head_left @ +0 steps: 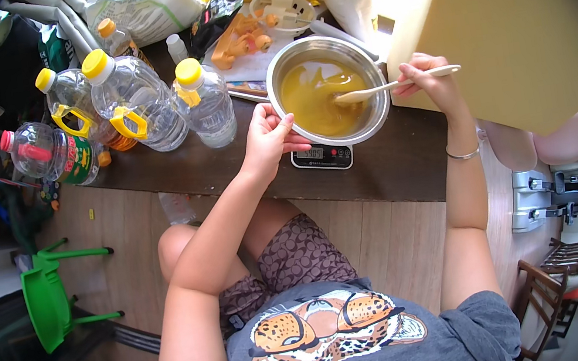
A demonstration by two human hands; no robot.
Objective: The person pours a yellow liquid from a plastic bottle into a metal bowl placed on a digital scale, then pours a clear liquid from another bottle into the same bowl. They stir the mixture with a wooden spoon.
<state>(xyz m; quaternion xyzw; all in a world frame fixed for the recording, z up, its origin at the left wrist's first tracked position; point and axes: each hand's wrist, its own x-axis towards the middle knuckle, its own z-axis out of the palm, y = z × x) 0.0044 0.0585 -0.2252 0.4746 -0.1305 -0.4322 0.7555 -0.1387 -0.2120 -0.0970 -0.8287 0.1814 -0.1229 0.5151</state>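
Observation:
A steel bowl (273,60) with yellow, translucent liquid (315,102) sits over a small digital kitchen scale (322,159), whose lit display shows at the near side. My left hand (272,137) pinches the bowl's near left rim, thumb on top and fingers below. In my right hand (430,82) is a pale spoon (394,85), gripped by its handle to the right of the bowl. The spoon's head dips into the liquid near the bowl's middle. A bracelet circles my right wrist.
Clear plastic bottles with yellow caps (136,106) stand left on the dark table (378,175), beside a red-capped bottle (45,151). Behind the bowl lie orange pieces (239,44) and a white power strip (286,7). A large yellowish panel (504,21) rises at right. A green stool (49,298) is left.

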